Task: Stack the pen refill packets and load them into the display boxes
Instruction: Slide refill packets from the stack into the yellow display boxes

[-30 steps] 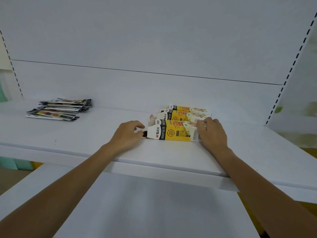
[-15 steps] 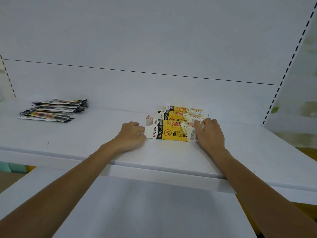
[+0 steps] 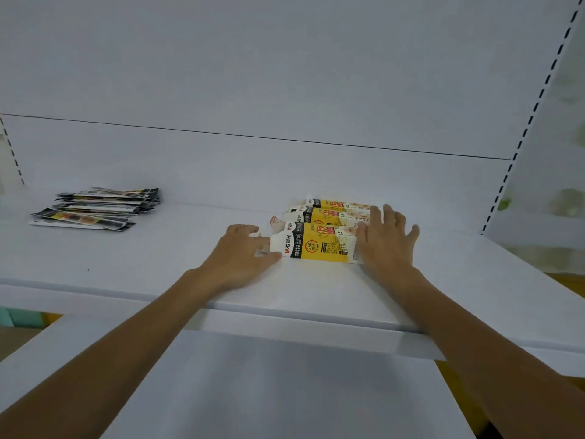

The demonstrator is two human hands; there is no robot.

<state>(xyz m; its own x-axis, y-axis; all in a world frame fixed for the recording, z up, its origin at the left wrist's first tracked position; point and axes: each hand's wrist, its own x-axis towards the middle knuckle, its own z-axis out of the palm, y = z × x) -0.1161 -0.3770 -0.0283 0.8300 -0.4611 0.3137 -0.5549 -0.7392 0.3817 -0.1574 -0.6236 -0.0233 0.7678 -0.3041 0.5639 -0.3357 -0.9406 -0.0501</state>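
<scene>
We see three long cardboard display boxes point(image 3: 319, 247), yellow, white and black, lying flat between the two hands. Each box runs sideways, from the left hand point(image 3: 243, 255) across to the right hand point(image 3: 386, 245). Their white ends point at the left hand. The boxes lie side by side, in a row going away from the hands. The yellow parts have red and black print.

The left hand touches the nearest box's white end with curled fingers; we cannot tell if it grips. The right hand lies with straight, spread fingers on the other ends.

A messy pile of flat black refill packets point(image 3: 95, 209) sits far out past the left hand. Everything rests on a white shelf point(image 3: 142, 264). A white back wall point(image 3: 285, 74) stands beyond the fingers, and a white post with dark slots point(image 3: 519, 144) rises past the right hand.
</scene>
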